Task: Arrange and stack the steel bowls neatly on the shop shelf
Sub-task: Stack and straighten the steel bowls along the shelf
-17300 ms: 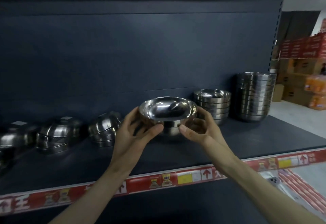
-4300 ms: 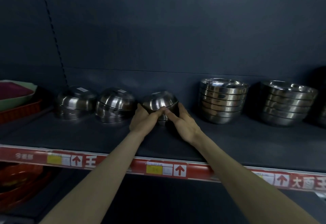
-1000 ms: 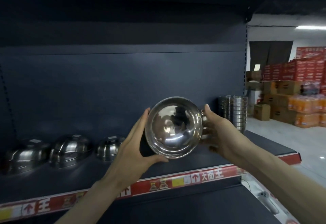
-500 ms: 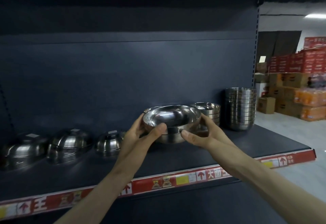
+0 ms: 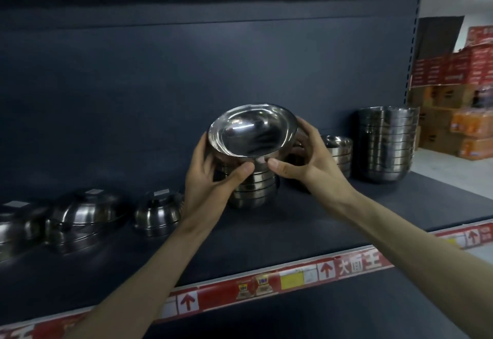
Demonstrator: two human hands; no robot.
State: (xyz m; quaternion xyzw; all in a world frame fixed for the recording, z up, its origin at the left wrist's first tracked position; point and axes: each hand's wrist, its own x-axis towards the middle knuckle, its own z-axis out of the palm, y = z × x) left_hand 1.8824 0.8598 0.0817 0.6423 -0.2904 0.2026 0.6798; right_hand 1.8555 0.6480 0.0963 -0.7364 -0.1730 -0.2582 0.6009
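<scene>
A steel bowl (image 5: pixel 252 132) is held over the middle of the shelf (image 5: pixel 293 221). It is tilted, with its open mouth turned up and toward the viewer. It sits directly above the middle stack (image 5: pixel 253 192) of upright bowls. Its base is down at the top of that stack, but the thumbs hide whether it is seated there.

The left hand (image 5: pixel 210 178) grips the bowl's left wall, with the thumb pressed on the near side under the rim. The right hand (image 5: pixel 310 158) grips the right side, its thumb beside the left thumb. Its fingers (image 5: pixel 308 133) are curled round the far edge.

To the right of the middle stack, partly behind the right hand, stands a short stack (image 5: pixel 338 152). Further right, near the shelf's end, is a tall stack (image 5: pixel 386 144). To the left, upside-down bowls (image 5: pixel 157 212) lie in a row running off the left edge, some with a pale label on top.

A red price strip (image 5: pixel 266 285) runs along the shelf's near edge, and a dark back panel (image 5: pixel 186 85) rises behind. Far right, beyond the shelving, are piled red and orange cartons (image 5: pixel 466 98).
</scene>
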